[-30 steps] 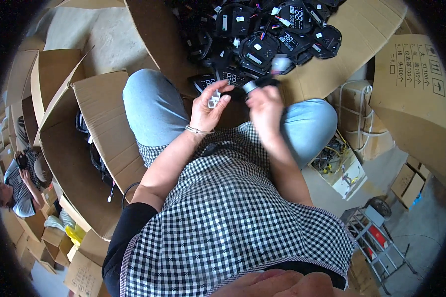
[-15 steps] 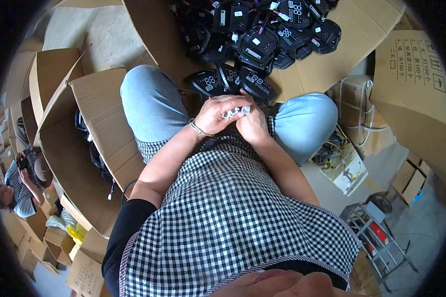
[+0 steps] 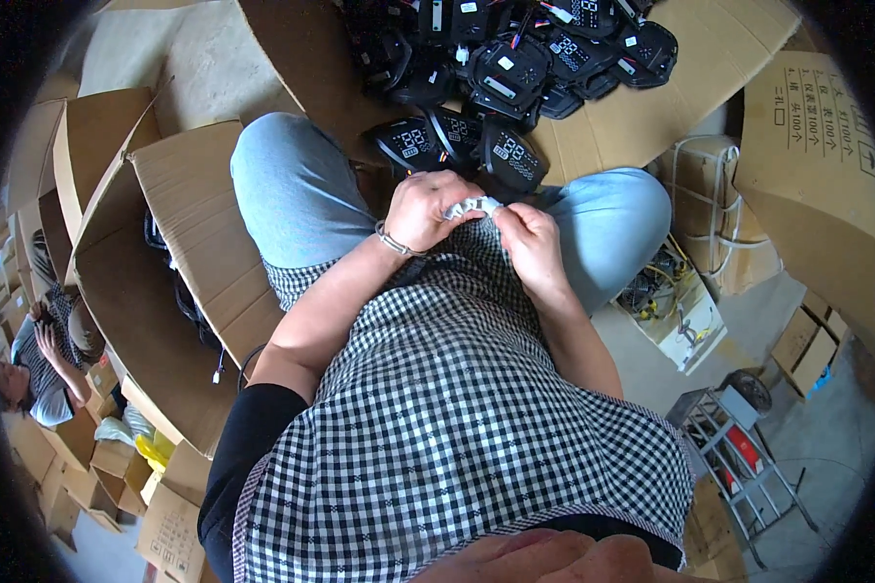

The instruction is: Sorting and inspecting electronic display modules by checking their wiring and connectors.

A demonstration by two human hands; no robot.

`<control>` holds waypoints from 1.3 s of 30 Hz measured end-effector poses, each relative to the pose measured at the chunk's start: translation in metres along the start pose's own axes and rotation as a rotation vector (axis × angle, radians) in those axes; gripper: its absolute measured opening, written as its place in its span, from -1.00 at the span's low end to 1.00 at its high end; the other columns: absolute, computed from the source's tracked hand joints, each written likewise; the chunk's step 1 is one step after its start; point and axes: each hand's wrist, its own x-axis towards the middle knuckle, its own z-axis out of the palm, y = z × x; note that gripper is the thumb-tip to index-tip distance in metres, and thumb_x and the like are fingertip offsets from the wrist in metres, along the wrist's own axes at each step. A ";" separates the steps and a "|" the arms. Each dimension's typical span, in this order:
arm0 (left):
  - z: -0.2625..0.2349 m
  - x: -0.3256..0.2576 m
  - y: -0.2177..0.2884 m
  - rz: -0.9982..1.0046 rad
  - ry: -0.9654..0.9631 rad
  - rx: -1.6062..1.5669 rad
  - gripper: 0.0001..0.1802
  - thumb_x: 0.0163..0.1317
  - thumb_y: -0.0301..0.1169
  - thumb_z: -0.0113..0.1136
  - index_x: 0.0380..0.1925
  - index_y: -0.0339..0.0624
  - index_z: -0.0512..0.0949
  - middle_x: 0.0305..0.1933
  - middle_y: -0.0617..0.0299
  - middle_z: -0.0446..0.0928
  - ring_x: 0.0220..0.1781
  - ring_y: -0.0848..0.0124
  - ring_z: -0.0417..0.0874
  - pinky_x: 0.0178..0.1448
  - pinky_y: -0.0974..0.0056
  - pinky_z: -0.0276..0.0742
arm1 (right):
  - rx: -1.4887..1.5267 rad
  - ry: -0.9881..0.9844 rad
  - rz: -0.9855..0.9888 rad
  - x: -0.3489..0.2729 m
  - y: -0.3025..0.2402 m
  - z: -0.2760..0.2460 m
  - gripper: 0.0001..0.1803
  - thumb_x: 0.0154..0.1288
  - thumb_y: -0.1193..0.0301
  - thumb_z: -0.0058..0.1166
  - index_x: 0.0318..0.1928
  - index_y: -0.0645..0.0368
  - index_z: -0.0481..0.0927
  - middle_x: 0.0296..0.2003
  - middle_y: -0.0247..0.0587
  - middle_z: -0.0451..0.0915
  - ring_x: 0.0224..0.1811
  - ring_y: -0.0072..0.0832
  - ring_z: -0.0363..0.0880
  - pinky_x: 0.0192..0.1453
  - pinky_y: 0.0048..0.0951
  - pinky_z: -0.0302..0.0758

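Note:
Several small white plastic connectors (image 3: 470, 206) sit in a row between my hands, above my lap. My left hand (image 3: 422, 212) is closed around them, its thumb and fingers toward the middle. With thumb and fingertips, my right hand (image 3: 535, 243) pinches the connector at the row's right end. Just beyond my hands lie black instrument displays (image 3: 513, 157) with glossy faces. More of these displays (image 3: 506, 78) are heaped farther off, some with coloured wires and white plugs.
The heap lies on an open cardboard box (image 3: 642, 117). At my left stands a deep carton (image 3: 204, 243) holding dark parts. To the right are a white box of yellow wiring (image 3: 676, 325), a large carton (image 3: 807, 175) and a metal hand truck (image 3: 744, 457). A co-worker (image 3: 49, 360) sits far left.
My right hand has moved away from the left to the right, and its fingertips now pinch the row's right end. One near display sits more upright in view.

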 end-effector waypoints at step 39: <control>-0.001 -0.003 0.000 -0.631 0.184 -0.503 -0.65 0.09 -0.47 0.44 -0.18 -0.18 0.48 -0.30 0.33 0.60 -0.25 0.57 0.58 -0.17 0.40 0.53 | -0.450 0.288 -0.532 0.187 -0.044 -0.014 -0.87 0.24 0.45 0.11 -0.25 0.21 0.66 -0.30 -0.05 0.59 -0.33 -0.16 0.62 -0.34 -0.29 0.52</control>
